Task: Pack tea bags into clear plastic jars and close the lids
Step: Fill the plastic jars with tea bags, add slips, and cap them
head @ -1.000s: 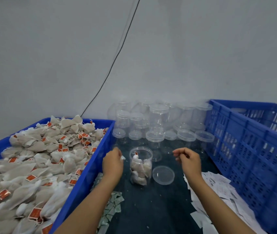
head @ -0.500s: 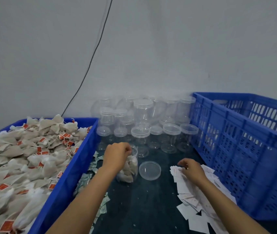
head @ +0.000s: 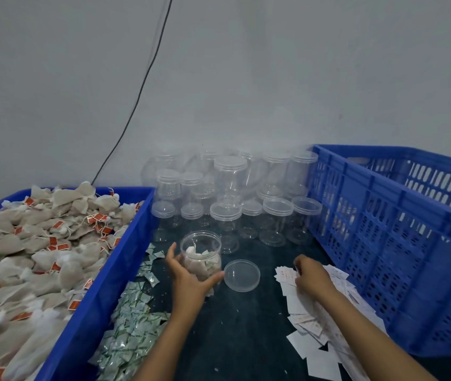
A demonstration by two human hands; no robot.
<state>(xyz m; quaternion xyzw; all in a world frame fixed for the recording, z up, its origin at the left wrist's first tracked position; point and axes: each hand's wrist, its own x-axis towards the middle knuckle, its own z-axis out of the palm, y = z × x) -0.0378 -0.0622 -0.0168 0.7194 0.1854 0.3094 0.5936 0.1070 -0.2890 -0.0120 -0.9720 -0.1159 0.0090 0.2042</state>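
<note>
We see the open jar [head: 201,255] standing upright on the dark table [head: 246,325], its long axis vertical and its uncapped mouth pointing up, partly filled with tea bags. It sits in the curve of the left hand [head: 188,281]: the thumb runs along the jar's near right side, its tip touching the lower wall, while the fingers [head: 171,254] reach up along the jar's left side, spread and only loosely bent, so the hand cups the jar more than clamps it. Just beyond the thumb tip, to the right, the loose lid [head: 241,275] lies flat on the table, touching or almost touching the jar's base; we cannot tell which. Farther right, well apart from the jar, the right hand [head: 311,276] rests on a pile of white paper slips [head: 312,334] with its fingers curled down into them, seemingly pinching 1 slip, though the grip itself is hidden under the knuckles. Beyond the fingertips of both hands stands a cluster of capped empty jars [head: 230,193] against the grey wall. Left of the left hand lie small green-and-white sachets [head: 131,331], then a blue tray [head: 109,284] heaped with tea bags [head: 34,243] carrying red tags. Right of the right hand stands a blue perforated crate [head: 400,243].
</note>
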